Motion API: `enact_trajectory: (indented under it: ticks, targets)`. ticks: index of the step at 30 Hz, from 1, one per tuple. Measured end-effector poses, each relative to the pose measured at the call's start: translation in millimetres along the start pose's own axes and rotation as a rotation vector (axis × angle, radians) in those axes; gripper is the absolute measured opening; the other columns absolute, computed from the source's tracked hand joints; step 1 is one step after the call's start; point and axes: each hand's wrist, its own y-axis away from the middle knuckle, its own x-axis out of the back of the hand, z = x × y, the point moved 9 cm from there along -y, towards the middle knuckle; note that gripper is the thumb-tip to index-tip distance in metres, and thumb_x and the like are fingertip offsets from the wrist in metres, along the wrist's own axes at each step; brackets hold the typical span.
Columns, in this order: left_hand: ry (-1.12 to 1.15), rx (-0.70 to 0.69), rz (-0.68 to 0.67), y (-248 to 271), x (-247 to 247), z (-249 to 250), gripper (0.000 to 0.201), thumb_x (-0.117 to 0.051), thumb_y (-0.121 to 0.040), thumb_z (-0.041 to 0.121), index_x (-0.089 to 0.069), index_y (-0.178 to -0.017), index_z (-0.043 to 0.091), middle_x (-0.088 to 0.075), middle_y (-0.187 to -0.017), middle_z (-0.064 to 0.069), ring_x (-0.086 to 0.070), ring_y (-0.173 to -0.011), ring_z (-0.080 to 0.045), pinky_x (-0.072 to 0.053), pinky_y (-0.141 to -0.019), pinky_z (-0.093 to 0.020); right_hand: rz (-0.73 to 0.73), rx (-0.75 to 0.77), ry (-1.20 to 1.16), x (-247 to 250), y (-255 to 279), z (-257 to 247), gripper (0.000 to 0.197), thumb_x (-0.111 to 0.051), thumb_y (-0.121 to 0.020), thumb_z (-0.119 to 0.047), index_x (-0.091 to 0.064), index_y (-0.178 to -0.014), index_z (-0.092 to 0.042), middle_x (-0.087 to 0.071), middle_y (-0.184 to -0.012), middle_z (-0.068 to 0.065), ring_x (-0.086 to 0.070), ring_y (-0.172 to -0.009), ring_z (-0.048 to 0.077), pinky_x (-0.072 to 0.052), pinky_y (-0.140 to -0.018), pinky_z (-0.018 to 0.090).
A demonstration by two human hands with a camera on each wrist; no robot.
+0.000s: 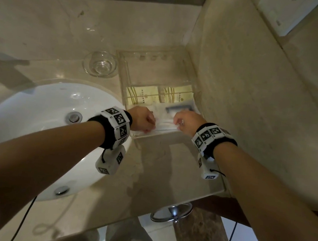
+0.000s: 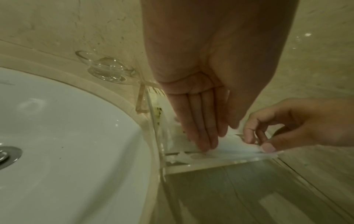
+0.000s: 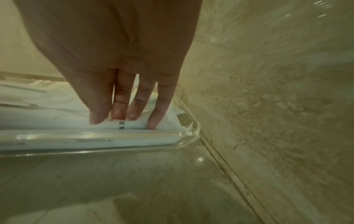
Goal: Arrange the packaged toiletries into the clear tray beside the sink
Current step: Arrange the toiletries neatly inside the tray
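Observation:
The clear tray (image 1: 155, 74) stands on the counter between the sink and the side wall. Two yellow packets (image 1: 143, 96) lie across its middle, with a grey-framed packet (image 1: 177, 110) just in front of them. A long white packet (image 1: 164, 124) lies along the near wall of the tray (image 2: 210, 164). My left hand (image 1: 146, 122) presses straight fingers (image 2: 203, 141) down on its left part. My right hand (image 1: 183, 123) pinches its right end (image 2: 235, 147) between thumb and curled fingers (image 3: 122, 112), close to the tray's near right corner (image 3: 191, 136).
A white sink (image 1: 35, 122) lies left of the tray, with a small glass dish (image 1: 100, 64) behind it. The marble side wall (image 1: 256, 91) runs right beside the tray. Bare counter (image 1: 169, 165) lies in front of the tray; a chrome ring (image 1: 171, 211) hangs under the counter edge.

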Motion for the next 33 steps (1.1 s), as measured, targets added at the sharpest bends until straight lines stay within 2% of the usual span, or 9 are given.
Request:
enact_trajectory:
  ticks: [4, 6, 11, 13, 17, 20, 25, 29, 33]
  targets:
    - [0.035, -0.019, 0.126, 1, 13, 0, 0.021, -0.06, -0.084, 0.013, -0.072, -0.101, 0.008, -0.073, -0.095, -0.007, -0.061, -0.087, -0.013, -0.046, -0.091, -0.022, 0.01, 0.021, -0.022, -1, 0, 1, 0.02, -0.055, -0.087, -0.005, -0.065, -0.103, -0.01, -0.064, -0.109, 0.01, -0.06, -0.1, 0.026, -0.042, -0.082, 0.022]
    - [0.048, -0.028, 0.145, 0, 14, -1, 0.021, -0.06, -0.084, 0.01, -0.073, -0.1, 0.007, -0.073, -0.094, -0.008, -0.061, -0.08, -0.01, -0.047, -0.085, -0.02, 0.019, 0.035, -0.019, 0, 0, 1, 0.02, -0.055, -0.086, -0.004, -0.065, -0.102, -0.009, -0.065, -0.109, 0.01, -0.06, -0.1, 0.026, -0.044, -0.086, 0.025]
    - [0.151, -0.015, 0.149, -2, 12, -7, 0.017, -0.058, -0.086, 0.007, -0.071, -0.096, 0.003, -0.067, -0.076, -0.007, -0.054, -0.037, 0.008, -0.048, -0.056, -0.006, 0.057, 0.069, -0.011, 3, 0, 1, 0.014, -0.057, -0.086, -0.005, -0.071, -0.088, -0.007, -0.067, -0.102, 0.009, -0.061, -0.096, 0.024, -0.045, -0.086, 0.024]
    - [0.14, -0.008, 0.172, -2, 14, -9, 0.017, -0.057, -0.086, 0.008, -0.072, -0.095, 0.006, -0.068, -0.078, -0.008, -0.054, -0.036, 0.008, -0.046, -0.051, -0.003, 0.095, 0.056, -0.018, 5, -1, 3, 0.015, -0.056, -0.088, -0.008, -0.07, -0.092, -0.012, -0.067, -0.104, 0.008, -0.063, -0.096, 0.025, -0.049, -0.086, 0.027]
    - [0.128, 0.05, 0.12, 1, 9, -14, 0.019, -0.057, -0.087, 0.01, -0.071, -0.098, 0.008, -0.071, -0.087, -0.008, -0.062, -0.053, -0.01, -0.052, -0.056, -0.022, 0.098, 0.086, 0.041, 3, -1, -5, 0.022, -0.056, -0.09, -0.016, -0.068, -0.107, -0.023, -0.065, -0.109, 0.003, -0.059, -0.098, 0.021, -0.05, -0.09, 0.034]
    - [0.079, 0.027, 0.119, 2, 10, -13, 0.019, -0.055, -0.088, 0.013, -0.071, -0.098, 0.011, -0.074, -0.095, -0.006, -0.062, -0.053, -0.009, -0.047, -0.048, -0.016, 0.081, 0.091, 0.068, 3, -2, -12, 0.022, -0.055, -0.091, -0.018, -0.068, -0.107, -0.023, -0.063, -0.105, 0.002, -0.054, -0.091, 0.016, -0.048, -0.084, 0.029]
    - [0.07, -0.014, 0.155, 3, 15, -11, 0.019, -0.056, -0.088, 0.014, -0.072, -0.098, 0.013, -0.074, -0.098, -0.003, -0.054, -0.036, 0.009, -0.045, -0.063, -0.007, 0.038, 0.078, 0.05, -3, -5, -11, 0.018, -0.053, -0.089, -0.014, -0.069, -0.095, -0.02, -0.054, -0.093, -0.002, -0.057, -0.091, 0.022, -0.05, -0.084, 0.031]
    - [0.053, -0.006, 0.158, 4, 16, -9, 0.021, -0.054, -0.088, 0.015, -0.072, -0.1, 0.014, -0.075, -0.098, -0.007, -0.058, -0.052, -0.001, -0.051, -0.085, -0.022, 0.046, 0.095, 0.049, -4, -7, -11, 0.019, -0.053, -0.089, -0.012, -0.07, -0.092, -0.019, -0.051, -0.089, -0.004, -0.054, -0.086, 0.018, -0.048, -0.082, 0.029]
    - [0.067, 0.012, 0.106, 6, 12, -9, 0.02, -0.055, -0.089, 0.014, -0.071, -0.1, 0.008, -0.07, -0.088, -0.003, -0.058, -0.055, -0.008, -0.05, -0.077, -0.022, 0.046, 0.101, 0.025, -5, -10, -9, 0.023, -0.053, -0.088, -0.007, -0.07, -0.084, -0.022, -0.053, -0.086, -0.004, -0.059, -0.083, 0.02, -0.053, -0.084, 0.035]
